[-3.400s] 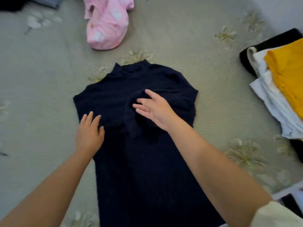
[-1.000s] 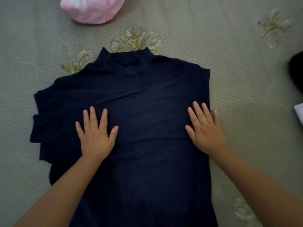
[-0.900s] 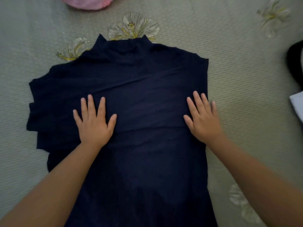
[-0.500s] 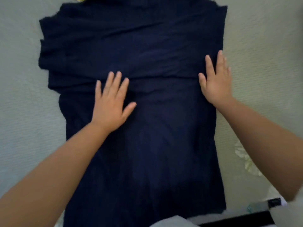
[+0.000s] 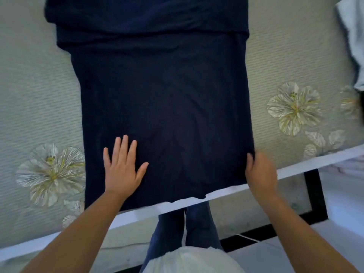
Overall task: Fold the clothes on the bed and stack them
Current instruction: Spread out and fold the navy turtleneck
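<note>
Flat palm on the left, curled fingers at the right hem corner — ready for the lengthwise fold.

Left hand (image 5: 123,168) lies spread and flat on the lower part of the dark top (image 5: 163,107), fingers straight, pinning the cloth to the bed (image 5: 35,91); the top lies lengthwise across the flowered cover, its hem near the bed edge, its upper part already folded in; right hand (image 5: 260,172) curls at the lower right edge of the top, seemingly pinching it, though blur hides the fingertips. To do it well, I'd judge: take both hem corners evenly; lift low and carry the hem up to the shoulders so the side edges line up; smooth from the middle outward — a lopsided pull would skew it; a pale garment (image 5: 352,36) waits far right.
</note>
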Motion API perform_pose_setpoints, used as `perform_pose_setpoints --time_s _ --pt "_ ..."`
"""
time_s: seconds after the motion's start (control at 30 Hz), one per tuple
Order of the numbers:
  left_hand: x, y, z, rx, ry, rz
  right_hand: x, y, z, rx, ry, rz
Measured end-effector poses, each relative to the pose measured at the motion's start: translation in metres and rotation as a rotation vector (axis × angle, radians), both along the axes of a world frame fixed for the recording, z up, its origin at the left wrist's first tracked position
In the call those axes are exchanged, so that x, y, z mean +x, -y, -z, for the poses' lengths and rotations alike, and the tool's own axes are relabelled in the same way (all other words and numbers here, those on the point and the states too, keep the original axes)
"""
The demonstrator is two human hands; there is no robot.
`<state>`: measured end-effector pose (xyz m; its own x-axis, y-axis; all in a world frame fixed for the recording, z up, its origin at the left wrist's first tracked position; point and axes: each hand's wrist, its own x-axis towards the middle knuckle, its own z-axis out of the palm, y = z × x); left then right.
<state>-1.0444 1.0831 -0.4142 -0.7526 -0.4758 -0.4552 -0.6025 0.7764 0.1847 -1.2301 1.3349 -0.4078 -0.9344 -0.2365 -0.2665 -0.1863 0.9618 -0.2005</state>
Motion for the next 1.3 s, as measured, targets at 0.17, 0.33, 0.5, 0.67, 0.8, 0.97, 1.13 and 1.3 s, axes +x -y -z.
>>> perform_pose_setpoints --time_s 0.17,0.33,0.5,0.67,0.8,0.97,1.13,1.3 --pt "0.036 -0.005 0.002 -0.023 0.004 -0.043 -0.027 -0.031 0.002 0.044 0.066 0.157" --pt "0.033 -0.012 -0.003 -0.06 -0.037 0.1 -0.005 -0.025 -0.004 0.035 -0.298 -0.168" --pt "0.042 -0.05 -0.001 -0.059 -0.031 0.519 0.049 -0.027 0.011 0.093 -0.244 -1.063" --pt "0.046 -0.057 0.0 -0.088 0.044 0.547 0.033 -0.021 0.03 0.046 -0.38 -1.099" --pt "0.056 -0.05 0.005 -0.192 -0.17 0.472 0.027 -0.027 0.031 0.003 -0.365 -1.184" --pt "0.065 -0.039 0.003 -0.158 -0.213 0.152 0.018 -0.036 0.02 -0.035 -0.311 -1.14" --pt "0.073 -0.042 0.002 -0.154 -0.179 0.096 0.023 -0.039 0.003 -0.022 -0.264 -0.94" --pt "0.101 -0.051 -0.015 0.006 0.063 0.135 0.051 -0.046 -0.015 0.087 -0.065 -0.902"
